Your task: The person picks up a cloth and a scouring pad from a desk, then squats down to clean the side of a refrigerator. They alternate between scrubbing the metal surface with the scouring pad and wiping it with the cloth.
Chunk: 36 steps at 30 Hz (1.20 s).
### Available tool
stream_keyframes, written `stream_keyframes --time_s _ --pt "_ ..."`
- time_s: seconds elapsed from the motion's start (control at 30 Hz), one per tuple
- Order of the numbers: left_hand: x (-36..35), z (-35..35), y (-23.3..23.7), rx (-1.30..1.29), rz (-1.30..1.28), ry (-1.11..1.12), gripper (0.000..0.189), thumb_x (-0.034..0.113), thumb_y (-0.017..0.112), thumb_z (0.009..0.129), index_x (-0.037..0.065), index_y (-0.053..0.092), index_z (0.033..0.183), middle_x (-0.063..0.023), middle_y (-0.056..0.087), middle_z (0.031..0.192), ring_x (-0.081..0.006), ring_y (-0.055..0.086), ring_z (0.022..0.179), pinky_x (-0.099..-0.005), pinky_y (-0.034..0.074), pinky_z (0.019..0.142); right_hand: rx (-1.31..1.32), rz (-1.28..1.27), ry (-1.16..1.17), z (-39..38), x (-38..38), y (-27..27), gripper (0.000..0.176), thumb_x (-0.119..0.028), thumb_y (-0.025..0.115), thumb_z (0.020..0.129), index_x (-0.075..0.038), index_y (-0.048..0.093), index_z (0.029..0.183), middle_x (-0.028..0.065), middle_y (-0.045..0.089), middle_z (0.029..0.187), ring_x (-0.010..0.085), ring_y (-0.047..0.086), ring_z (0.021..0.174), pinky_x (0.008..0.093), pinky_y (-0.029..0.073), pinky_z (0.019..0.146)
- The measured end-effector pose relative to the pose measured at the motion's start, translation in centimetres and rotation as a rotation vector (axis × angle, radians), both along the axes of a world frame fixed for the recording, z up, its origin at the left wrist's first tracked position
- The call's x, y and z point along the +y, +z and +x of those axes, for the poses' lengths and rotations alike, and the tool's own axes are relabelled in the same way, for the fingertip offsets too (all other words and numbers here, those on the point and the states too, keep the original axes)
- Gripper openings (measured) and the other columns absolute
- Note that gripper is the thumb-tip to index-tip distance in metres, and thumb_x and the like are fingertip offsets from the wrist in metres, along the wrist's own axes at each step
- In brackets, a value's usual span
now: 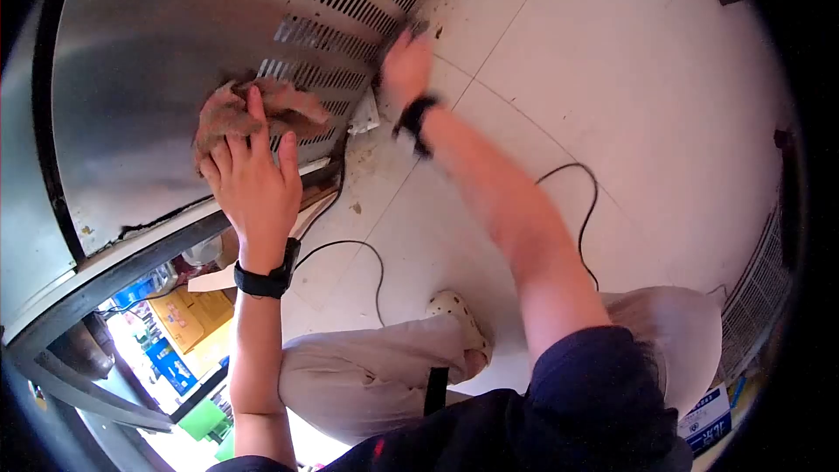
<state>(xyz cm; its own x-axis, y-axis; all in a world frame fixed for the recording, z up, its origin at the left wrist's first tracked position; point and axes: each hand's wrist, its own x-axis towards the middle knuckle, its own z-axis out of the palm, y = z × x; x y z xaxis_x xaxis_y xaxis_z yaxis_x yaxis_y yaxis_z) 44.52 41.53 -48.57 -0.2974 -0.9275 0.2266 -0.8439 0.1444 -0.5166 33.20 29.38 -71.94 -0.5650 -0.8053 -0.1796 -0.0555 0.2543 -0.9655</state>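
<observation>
Left hand (253, 179) presses rag (229, 112) open-palmed on steel panel (157, 35) at 10 o'clock, right hand (406, 65) at vent slots (336, 0), grip unclear; upper panel looks clean, lower edge grimy, likely midway.

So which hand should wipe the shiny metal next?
Left. The left hand lies flat on the brownish rag, pressed against the steel panel beside the vent slots. The right hand, blurred, has no cloth and sits at the panel's edge.
</observation>
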Motion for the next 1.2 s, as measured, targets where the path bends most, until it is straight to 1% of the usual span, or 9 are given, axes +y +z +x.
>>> stream_keyframes --time_s 0.1,0.33,0.5,0.77,0.8,0.83,0.93,1.1,1.2 --pt "0.0 -0.5 -0.2 -0.012 0.065 0.117 0.063 0.042 0.052 0.097 0.019 0.037 0.154 -0.017 0.054 0.134 -0.0383 0.049 0.119 -0.0539 0.031 0.104 -0.058 -0.036 0.213 3.1 5.5 1.8 0.048 -0.026 0.042 0.104 0.011 0.04 0.136 0.0364 0.047 0.135 0.0471 0.05 0.123 0.0524 0.041 0.103" --pt "-0.2 1.0 -1.0 0.054 -0.004 -0.018 0.065 0.045 0.05 0.098 0.021 0.034 0.156 -0.0201 0.054 0.135 -0.0408 0.049 0.115 -0.0571 0.03 0.102 0.004 -0.094 0.044 -8.2 -6.5 2.1 0.036 -0.027 0.044 0.104 0.008 0.052 0.11 0.0302 0.065 0.094 0.0485 0.064 0.089 0.0534 0.052 0.079" --pt "-1.0 -0.8 -1.6 -0.047 0.014 0.162 0.064 0.044 0.053 0.097 0.022 0.037 0.154 -0.0184 0.055 0.134 -0.0402 0.051 0.113 -0.0567 0.032 0.1 0.366 -0.089 0.242 5.3 7.5 1.3 0.049 -0.029 0.047 0.102 0.009 0.043 0.132 0.0341 0.053 0.124 0.0466 0.055 0.113 0.0543 0.045 0.094" --pt "-0.5 1.1 -1.1 0.094 0.04 0.015 0.064 0.048 0.048 0.099 0.024 0.034 0.156 -0.0201 0.056 0.132 -0.0415 0.049 0.115 -0.0604 0.027 0.104 0.013 -0.096 0.078 -6.8 -6.2 2.2 0.035 -0.024 0.046 0.103 0.008 0.051 0.113 0.0327 0.061 0.108 0.0488 0.06 0.1 0.055 0.049 0.087" --pt "-0.4 0.9 -1.2 0.101 0.036 0.026 0.064 0.048 0.048 0.099 0.024 0.034 0.156 -0.0201 0.056 0.132 -0.0415 0.049 0.115 -0.0604 0.027 0.104 0.047 -0.195 0.041 -6.2 -5.7 1.3 0.034 -0.024 0.045 0.103 0.008 0.052 0.112 0.0332 0.062 0.105 0.0489 0.061 0.098 0.0552 0.049 0.086" --pt "-0.5 0.6 -1.3 0.08 0.032 0.047 0.063 0.048 0.048 0.099 0.024 0.035 0.156 -0.0197 0.056 0.133 -0.0411 0.049 0.116 -0.0592 0.028 0.104 0.055 0.079 0.141 -3.5 -2.9 1.4 0.036 -0.023 0.045 0.102 0.008 0.051 0.118 0.0334 0.06 0.115 0.048 0.059 0.108 0.0534 0.049 0.091" --pt "-0.9 -0.1 -1.5 0.036 -0.003 0.048 0.062 0.048 0.048 0.099 0.024 0.036 0.155 -0.0183 0.056 0.133 -0.0401 0.05 0.116 -0.0567 0.029 0.105 0.074 -0.158 0.25 5.2 8.7 3.6 0.044 -0.023 0.044 0.103 0.01 0.044 0.132 0.0333 0.055 0.124 0.0472 0.053 0.117 0.0507 0.046 0.097" --pt "0.6 1.8 -0.8 0.048 0.006 -0.034 0.062 0.047 0.049 0.099 0.022 0.037 0.155 -0.016 0.059 0.128 -0.0389 0.05 0.115 -0.0546 0.031 0.104 0.102 0.023 -0.045 0.7 -0.3 2.9 0.039 -0.027 0.042 0.104 0.006 0.05 0.123 0.0327 0.059 0.115 0.0496 0.058 0.105 0.0542 0.048 0.091" --pt "2.3 2.8 -1.0 -0.092 0.047 0.036 0.062 0.04 0.057 0.094 0.021 0.043 0.151 -0.0099 0.061 0.123 -0.0327 0.053 0.108 -0.0482 0.036 0.099 -0.109 0.045 0.082 -7.1 -4.5 5.2 0.035 -0.026 0.042 0.104 0.006 0.056 0.105 0.0331 0.064 0.1 0.0503 0.062 0.092 0.0548 0.051 0.08"
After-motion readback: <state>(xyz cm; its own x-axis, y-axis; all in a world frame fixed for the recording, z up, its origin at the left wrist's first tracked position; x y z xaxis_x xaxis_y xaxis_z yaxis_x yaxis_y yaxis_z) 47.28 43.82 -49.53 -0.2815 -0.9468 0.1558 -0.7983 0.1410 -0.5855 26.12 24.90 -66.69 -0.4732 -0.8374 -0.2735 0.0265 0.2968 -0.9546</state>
